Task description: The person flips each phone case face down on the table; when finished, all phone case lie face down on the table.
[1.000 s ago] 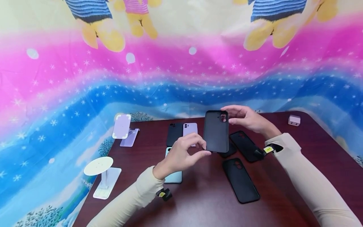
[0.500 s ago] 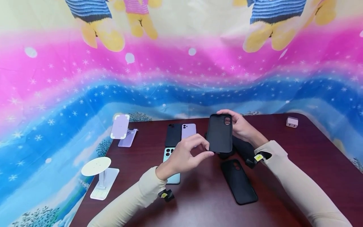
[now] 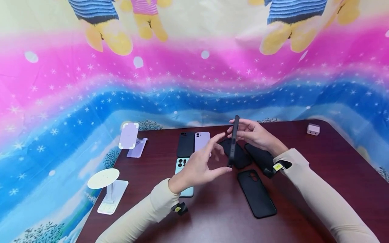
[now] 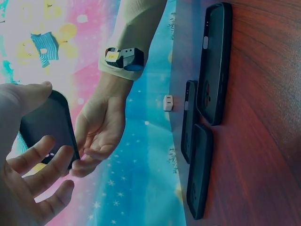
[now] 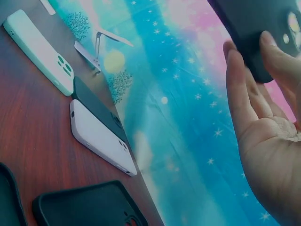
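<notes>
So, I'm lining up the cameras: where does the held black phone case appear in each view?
Head: black phone case, right of centre, seen edge-on.
Left wrist: black phone case, left side, partly covered.
Right wrist: black phone case, top right, cut off.
Shared landmark: blue snowflake backdrop.

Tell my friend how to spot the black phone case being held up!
Find the dark red table, then the person's right hand raised above it. That hand holds the black phone case, seen edge-on in the head view. It is the only case in the air; three other black cases nearby lie on the table.
</notes>
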{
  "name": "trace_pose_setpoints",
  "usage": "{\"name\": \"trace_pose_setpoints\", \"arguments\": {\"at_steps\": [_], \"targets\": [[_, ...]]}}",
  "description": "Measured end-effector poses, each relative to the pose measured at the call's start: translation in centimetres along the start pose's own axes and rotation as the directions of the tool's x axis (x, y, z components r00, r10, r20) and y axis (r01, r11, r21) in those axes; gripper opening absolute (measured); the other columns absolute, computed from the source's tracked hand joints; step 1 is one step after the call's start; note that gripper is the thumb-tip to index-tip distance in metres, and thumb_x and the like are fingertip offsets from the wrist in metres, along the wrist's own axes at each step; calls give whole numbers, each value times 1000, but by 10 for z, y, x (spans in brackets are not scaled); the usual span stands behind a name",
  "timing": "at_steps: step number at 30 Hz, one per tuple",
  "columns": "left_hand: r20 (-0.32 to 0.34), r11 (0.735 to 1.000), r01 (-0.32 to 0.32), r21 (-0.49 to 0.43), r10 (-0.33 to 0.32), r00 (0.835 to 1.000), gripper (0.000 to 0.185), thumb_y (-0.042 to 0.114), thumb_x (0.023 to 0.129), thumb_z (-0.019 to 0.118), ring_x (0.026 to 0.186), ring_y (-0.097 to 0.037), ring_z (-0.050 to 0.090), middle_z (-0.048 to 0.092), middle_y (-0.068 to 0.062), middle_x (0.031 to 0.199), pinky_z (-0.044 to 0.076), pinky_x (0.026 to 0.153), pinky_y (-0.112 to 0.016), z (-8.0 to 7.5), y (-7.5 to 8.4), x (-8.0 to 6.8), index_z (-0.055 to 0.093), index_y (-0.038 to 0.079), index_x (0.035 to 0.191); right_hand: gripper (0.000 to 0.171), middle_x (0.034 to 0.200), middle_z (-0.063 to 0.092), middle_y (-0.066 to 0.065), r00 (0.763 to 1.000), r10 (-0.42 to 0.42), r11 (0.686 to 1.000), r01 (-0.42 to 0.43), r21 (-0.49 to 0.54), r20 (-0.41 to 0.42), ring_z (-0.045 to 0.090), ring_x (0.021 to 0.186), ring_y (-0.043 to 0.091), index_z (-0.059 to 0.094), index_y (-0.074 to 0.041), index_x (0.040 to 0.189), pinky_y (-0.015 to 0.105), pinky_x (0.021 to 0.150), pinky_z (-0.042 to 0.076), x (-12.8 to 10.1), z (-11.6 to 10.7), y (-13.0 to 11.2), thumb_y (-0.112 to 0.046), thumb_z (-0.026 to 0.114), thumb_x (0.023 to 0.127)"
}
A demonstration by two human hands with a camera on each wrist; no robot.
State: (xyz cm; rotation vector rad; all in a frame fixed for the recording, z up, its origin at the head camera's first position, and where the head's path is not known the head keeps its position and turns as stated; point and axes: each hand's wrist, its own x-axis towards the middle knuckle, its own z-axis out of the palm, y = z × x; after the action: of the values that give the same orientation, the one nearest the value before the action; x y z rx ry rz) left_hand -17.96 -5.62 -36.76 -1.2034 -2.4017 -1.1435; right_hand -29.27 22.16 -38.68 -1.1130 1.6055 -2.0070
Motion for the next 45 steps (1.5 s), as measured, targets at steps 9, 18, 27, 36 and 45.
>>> {"name": "trace_pose_setpoints", "arguments": {"at_steps": [9, 18, 27, 36, 45], "targets": [[-60, 987, -82, 140, 91, 994, 98, 36, 85, 85, 123, -13, 66, 64, -3, 140, 55, 98, -29, -2, 0, -4, 30, 15, 163, 50, 131, 72, 1, 997, 54, 998, -55, -14, -49, 75, 109, 16, 54, -15, 150, 32, 85, 62, -4, -3, -4, 4, 50, 104], [-95, 992, -69, 107, 79, 992, 92, 34, 85, 86, 129, -16, 64, 63, -6, 146, 54, 104, -32, -2, -4, -8, 38, 9, 159, 47, 131, 72, 0, 993, 79, 995, -84, -59, -91, 76, 107, 16, 49, -7, 153, 35, 90, 60, -8, -6, -6, -3, 51, 106], [-118, 993, 43, 110, -30, 993, 85, 37, 83, 86, 123, -18, 68, 66, -8, 142, 56, 99, -33, 4, -5, -13, 47, 9, 153, 44, 120, 77, -1, 981, 96, 989, -112, -91, -172, 79, 93, 14, 51, -3, 151, 35, 83, 62, -10, -6, -9, -6, 51, 107], [-120, 985, 109, 130, -93, 988, 86, 38, 83, 86, 70, -8, 57, 64, 0, 84, 44, 64, -16, 9, -8, -18, 48, 6, 153, 52, 108, 79, -5, 953, 155, 943, -222, -249, -261, 79, 83, 15, 44, 7, 151, 37, 76, 63, -3, 2, -12, -14, 59, 105], [73, 936, 237, 259, -263, 962, 99, 54, 85, 80, 61, 1, 48, 71, 5, 88, 38, 54, -17, 5, -15, -35, 38, 4, 158, 50, 102, 80, 10, 912, 330, 814, -405, -416, -243, 78, 85, 32, 54, -4, 148, 46, 72, 63, 4, 14, 2, -22, 65, 102]]}}
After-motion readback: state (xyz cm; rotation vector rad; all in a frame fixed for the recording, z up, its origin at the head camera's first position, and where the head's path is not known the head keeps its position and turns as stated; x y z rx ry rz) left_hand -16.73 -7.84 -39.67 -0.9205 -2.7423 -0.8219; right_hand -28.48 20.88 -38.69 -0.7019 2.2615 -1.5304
